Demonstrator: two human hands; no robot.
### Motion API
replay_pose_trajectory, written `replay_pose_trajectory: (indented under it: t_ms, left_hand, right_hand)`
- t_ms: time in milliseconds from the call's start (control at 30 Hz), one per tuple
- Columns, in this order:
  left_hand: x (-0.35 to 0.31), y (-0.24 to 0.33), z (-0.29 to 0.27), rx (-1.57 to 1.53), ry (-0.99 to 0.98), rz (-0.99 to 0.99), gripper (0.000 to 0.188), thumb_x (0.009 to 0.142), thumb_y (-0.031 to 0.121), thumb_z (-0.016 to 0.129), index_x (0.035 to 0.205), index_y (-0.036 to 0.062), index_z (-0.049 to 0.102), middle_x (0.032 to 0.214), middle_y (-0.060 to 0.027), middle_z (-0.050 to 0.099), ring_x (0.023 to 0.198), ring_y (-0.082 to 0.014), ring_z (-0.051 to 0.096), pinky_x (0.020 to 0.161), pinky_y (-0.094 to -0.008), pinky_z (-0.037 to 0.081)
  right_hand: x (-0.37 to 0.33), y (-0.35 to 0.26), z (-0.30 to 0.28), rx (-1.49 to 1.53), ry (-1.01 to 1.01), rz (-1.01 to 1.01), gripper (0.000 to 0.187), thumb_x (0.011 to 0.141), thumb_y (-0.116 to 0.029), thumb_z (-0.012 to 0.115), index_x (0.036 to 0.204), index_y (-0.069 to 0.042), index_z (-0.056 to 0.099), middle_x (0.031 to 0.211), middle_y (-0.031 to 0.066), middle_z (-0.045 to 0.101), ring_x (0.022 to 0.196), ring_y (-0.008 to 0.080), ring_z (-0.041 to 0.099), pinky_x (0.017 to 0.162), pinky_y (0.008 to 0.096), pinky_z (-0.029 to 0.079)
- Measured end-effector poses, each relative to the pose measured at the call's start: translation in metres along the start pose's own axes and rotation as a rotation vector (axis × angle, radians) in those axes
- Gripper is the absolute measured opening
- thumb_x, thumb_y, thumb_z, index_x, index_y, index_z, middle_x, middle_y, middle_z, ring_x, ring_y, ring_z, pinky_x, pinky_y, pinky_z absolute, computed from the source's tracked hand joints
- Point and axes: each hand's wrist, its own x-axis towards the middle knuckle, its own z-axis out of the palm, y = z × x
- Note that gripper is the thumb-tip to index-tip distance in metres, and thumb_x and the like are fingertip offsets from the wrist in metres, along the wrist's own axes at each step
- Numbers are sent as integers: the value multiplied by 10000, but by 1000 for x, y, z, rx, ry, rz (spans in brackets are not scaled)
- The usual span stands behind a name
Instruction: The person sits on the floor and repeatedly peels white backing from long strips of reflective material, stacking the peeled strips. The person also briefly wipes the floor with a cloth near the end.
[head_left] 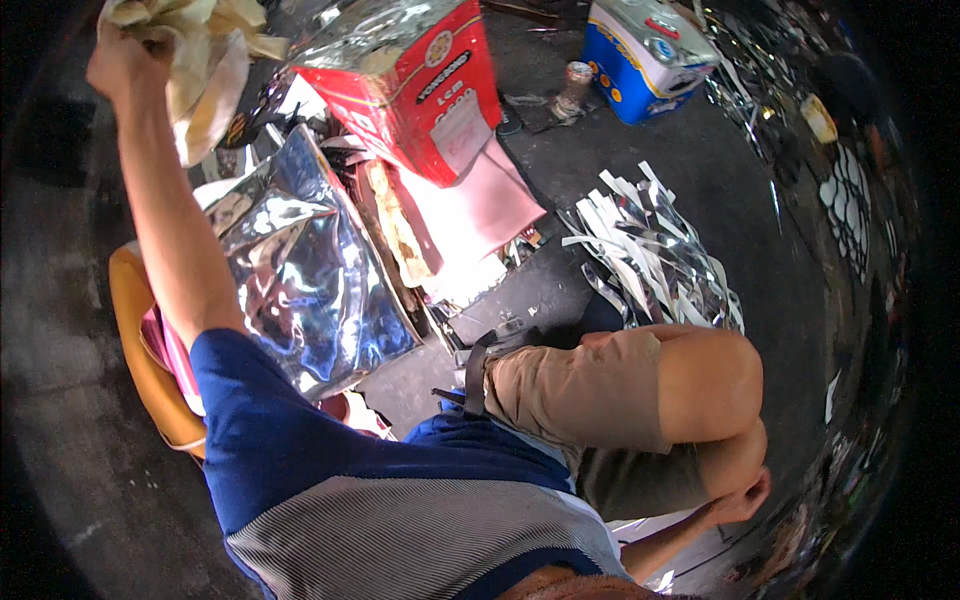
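My left hand point(125, 68) is stretched to the far left, its fingers closed on a crumpled cream-coloured cloth-like sheet point(215, 85) that hangs in folds. My right hand point(742, 498) is at the lower right beside my bent knee, with its fingers curled. Whatever it may hold is hidden. Below my left forearm a shiny silver sheet point(300, 275) lies creased and reflective. A red printed tin point(400, 100) stands just right of the cream cloth, with a pink sheet point(490, 200) under its near corner.
Past the red tin stands a blue and white tin point(640, 75), with a small jar-like container point(573, 80) beside it. A pile of silvery white strips point(655, 255) lies beyond my knee. An orange-yellow curved piece point(150, 350) sits at left. Scraps litter the dark floor point(790, 290) along the right.
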Motion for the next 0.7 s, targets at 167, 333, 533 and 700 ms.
replay_pose_trajectory:
  t_ms: [167,333,533,700]
  left_hand:
    - [-63,42,18,50,-651,264,391,820,222,633,1104,-46,610,1035,-124,644,867,-241,627,704,-321,514]
    - [-247,78,90,-452,-1259,-60,380,833,213,616,1115,-40,591,1025,-133,644,872,-221,634,749,-307,513]
    - [-448,167,149,-990,-1955,-372,367,849,202,595,1128,-34,569,1012,-144,644,878,-197,642,802,-289,512]
    - [-560,233,152,-1270,-2270,-443,356,862,194,578,1139,-29,550,1002,-152,643,883,-177,649,846,-275,512]
  right_hand:
    - [42,-112,14,182,-44,-140,297,905,-123,620,1171,0,578,1165,116,612,1037,193,586,885,307,491]
    - [28,-232,44,595,-392,-580,844,618,-198,855,1334,-25,444,1349,140,492,1275,270,439,1047,430,368]
    - [42,-302,29,1170,-546,167,504,798,-284,720,1205,-39,551,1055,80,645,983,200,612,822,297,496]
    - [66,-198,8,733,-412,-407,296,852,-194,690,1071,0,645,1016,76,667,933,142,612,825,260,490]
